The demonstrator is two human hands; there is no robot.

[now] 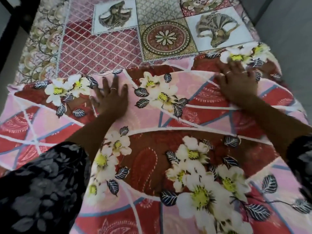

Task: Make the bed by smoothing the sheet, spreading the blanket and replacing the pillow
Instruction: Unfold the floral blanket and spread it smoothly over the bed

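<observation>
**Two flat hands on the flowery blanket**

On top of the bed lies a soft pink and red blanket with big white flowers and dark leaves [168, 157]. It covers the near part of the bed, and its far edge runs across the middle of the view. The left hand [110, 97] is laid flat on the blanket near that edge, palm down, fingers spread wide, holding nothing. A thin ring sits on one finger. The right hand [238, 85] is flat on the blanket too, palm down, fingers spread, with its fingertips touching a white flower at the blanket's far right corner. It wears thin rings as well and grips nothing. Both arms reach out from dark sleeves with grey leaf shapes [42, 183].

Past the blanket, the bed shows a patchwork sheet with red diamond squares, a round flower circle and shell pictures [118, 39]. It lies flat and bare up to the far end. A grey floor [287, 22] runs along the right side of the bed, and a dark bar [15, 27] stands at the far left
</observation>
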